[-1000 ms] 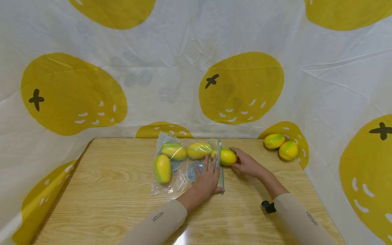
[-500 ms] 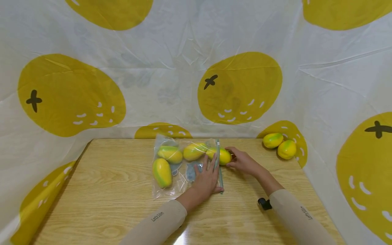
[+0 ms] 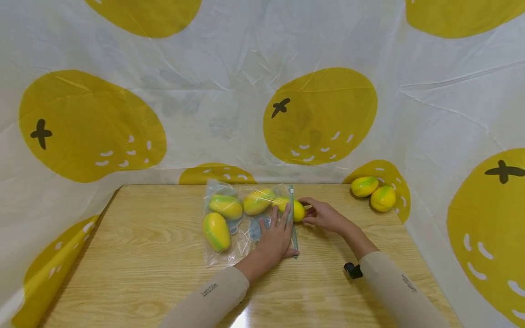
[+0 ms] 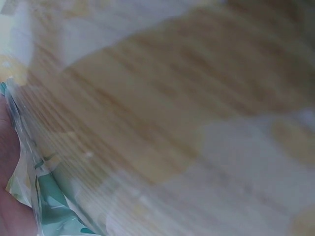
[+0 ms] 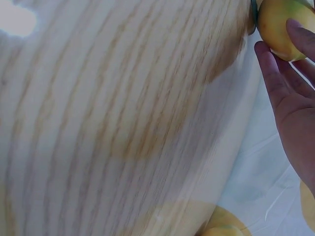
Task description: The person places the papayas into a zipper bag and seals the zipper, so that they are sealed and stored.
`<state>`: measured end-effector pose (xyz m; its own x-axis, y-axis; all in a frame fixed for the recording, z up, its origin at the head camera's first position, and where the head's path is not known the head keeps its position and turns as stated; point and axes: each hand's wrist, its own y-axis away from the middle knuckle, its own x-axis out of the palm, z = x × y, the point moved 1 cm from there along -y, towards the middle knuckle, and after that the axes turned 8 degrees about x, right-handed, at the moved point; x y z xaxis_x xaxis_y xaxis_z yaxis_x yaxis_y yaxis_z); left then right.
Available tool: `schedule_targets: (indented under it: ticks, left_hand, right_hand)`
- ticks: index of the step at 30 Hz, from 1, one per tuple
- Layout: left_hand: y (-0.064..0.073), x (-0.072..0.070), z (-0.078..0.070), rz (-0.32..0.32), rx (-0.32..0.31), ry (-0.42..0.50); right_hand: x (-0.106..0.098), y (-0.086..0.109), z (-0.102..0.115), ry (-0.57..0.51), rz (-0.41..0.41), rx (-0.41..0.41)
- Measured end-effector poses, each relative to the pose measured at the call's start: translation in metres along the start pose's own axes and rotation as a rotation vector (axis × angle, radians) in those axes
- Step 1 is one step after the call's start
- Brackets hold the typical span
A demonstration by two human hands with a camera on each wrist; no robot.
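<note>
A clear zip bag point(image 3: 242, 248) with a green zip edge lies flat on the table in the head view. Inside it are several yellow-green mangoes, among them a mango point(image 3: 216, 231) at its near left. My left hand point(image 3: 274, 239) presses on the bag beside the zip, fingers spread, the thumb reaching past that edge. Part-way through the bag's mouth is another mango point(image 3: 299, 212); my right hand point(image 3: 321, 216) holds its outer end. In the right wrist view, thumb and fingers lie on opposite sides of this mango point(image 5: 275, 24). Only part of the left hand shows in the left wrist view.
Two loose mangoes, a far mango point(image 3: 364, 187) and a nearer mango point(image 3: 383, 198), sit at the table's back right corner. White cloth point(image 3: 229, 123) printed with yellow fruit surrounds the wooden table point(image 3: 156, 264). A black wrist device point(image 3: 352, 270) hangs by the right sleeve.
My right hand has moved left with its mango, which now sits deeper in the bag's mouth. The mangoes inside have shifted slightly left. My left hand has stayed on the bag.
</note>
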<state>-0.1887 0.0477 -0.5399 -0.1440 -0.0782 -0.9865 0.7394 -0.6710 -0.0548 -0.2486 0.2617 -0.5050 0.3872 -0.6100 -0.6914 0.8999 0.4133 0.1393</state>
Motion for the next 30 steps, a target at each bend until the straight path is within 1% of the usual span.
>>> schedule_targets:
  ticks: [5,9,14,16,18,21,24,26,30]
  left_hand:
    - [0.0,-0.001,0.0,-0.01,0.01,-0.01]
    - [-0.001,-0.004,-0.002,-0.02,0.016,-0.006]
    - [-0.004,-0.007,-0.004,-0.023,0.008,-0.023]
    - [-0.005,-0.007,-0.005,-0.021,0.001,-0.029]
    - [-0.006,-0.007,-0.005,-0.016,-0.005,-0.03]
    - [-0.005,-0.008,-0.004,-0.005,-0.015,-0.036]
    - [-0.003,-0.008,-0.003,0.003,-0.025,-0.054]
    - [-0.002,-0.008,-0.002,0.0,-0.027,-0.061]
    - [0.0,-0.008,-0.001,-0.022,-0.019,-0.096]
  right_hand:
    - [0.0,-0.002,0.003,0.003,0.001,0.022]
    - [-0.004,-0.001,0.001,0.005,0.019,-0.006]
    - [-0.012,0.001,-0.002,-0.004,0.053,-0.05]
    - [-0.012,0.0,-0.002,-0.014,0.061,-0.071]
    - [-0.01,-0.001,-0.001,-0.021,0.063,-0.072]
    - [-0.005,-0.002,-0.001,-0.046,0.052,-0.029]
    - [0.001,-0.001,-0.002,-0.074,0.021,0.024]
    - [0.005,0.0,-0.003,-0.084,0.001,0.021]
    - [0.011,-0.001,-0.001,-0.094,-0.024,-0.018]
